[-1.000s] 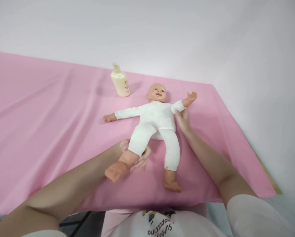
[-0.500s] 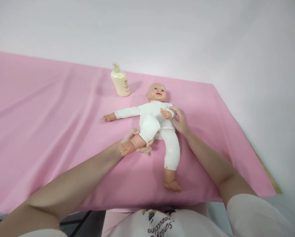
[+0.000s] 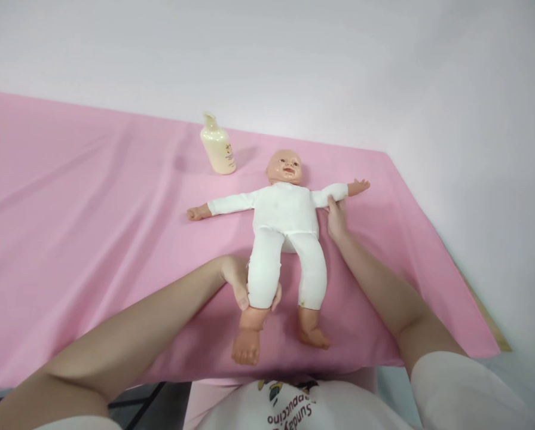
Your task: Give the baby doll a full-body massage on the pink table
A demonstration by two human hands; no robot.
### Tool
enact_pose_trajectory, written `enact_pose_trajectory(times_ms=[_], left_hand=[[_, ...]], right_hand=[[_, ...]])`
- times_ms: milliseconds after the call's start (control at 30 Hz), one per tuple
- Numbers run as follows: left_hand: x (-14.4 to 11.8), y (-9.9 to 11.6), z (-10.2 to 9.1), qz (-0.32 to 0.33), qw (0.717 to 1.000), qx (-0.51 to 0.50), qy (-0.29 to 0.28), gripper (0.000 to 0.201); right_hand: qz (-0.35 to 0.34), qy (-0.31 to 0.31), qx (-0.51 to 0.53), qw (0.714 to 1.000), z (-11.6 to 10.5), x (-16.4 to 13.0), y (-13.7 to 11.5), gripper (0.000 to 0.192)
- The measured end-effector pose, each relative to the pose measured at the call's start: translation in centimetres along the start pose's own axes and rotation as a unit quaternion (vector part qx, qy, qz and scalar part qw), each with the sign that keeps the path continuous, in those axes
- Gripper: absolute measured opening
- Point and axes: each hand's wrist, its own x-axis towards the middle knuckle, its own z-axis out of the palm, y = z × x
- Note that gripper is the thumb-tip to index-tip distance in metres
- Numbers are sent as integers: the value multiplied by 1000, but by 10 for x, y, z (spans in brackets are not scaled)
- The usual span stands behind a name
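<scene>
A baby doll (image 3: 286,209) in a white cloth suit lies on its back, its bare head away from me and its feet toward me. My left hand (image 3: 240,283) is wrapped from below around the doll's leg on the left, just above the ankle, with fingertips showing on the far side. Over on the right, my right hand (image 3: 338,218) grips the doll's outstretched arm (image 3: 334,192) near the elbow, partly hidden under the sleeve. The doll's other arm (image 3: 231,204) stretches out to the left, untouched.
A cream pump bottle (image 3: 220,149) stands upright behind the doll, to the left of its head. Pink cloth (image 3: 92,209) covers the table, whose right edge slopes toward me. A white wall (image 3: 267,65) rises behind it.
The doll's left-side leg went from bent and raised to stretched toward me, my left hand moving with it. Its right-side arm swung from across the chest out to the right with my right hand.
</scene>
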Motion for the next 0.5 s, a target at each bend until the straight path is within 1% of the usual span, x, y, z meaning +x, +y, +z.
enact_pose_trajectory(times_ms=[33,100,167,267,400,500], left_hand=[[0,1,1,-5,1000,7,8,48],[1,1,2,-14,1000,-8,4,52],[1,0,2,-24,999,-33,-4,58],[2,-1,4,-32,998,-49,-4,60],[0,0,4,-47,998,-47,-11,56],[-3,-2,-1,-51,997,-49,-35,56]], right_hand=[[24,12,19,999,0,2,2,60],[66,31,48,996,-1,6,5,62],[84,34,58,994,-3,8,7,62],[75,26,57,995,-4,10,8,61],[79,40,65,994,-5,8,6,61],[71,38,49,996,-4,5,3,64]])
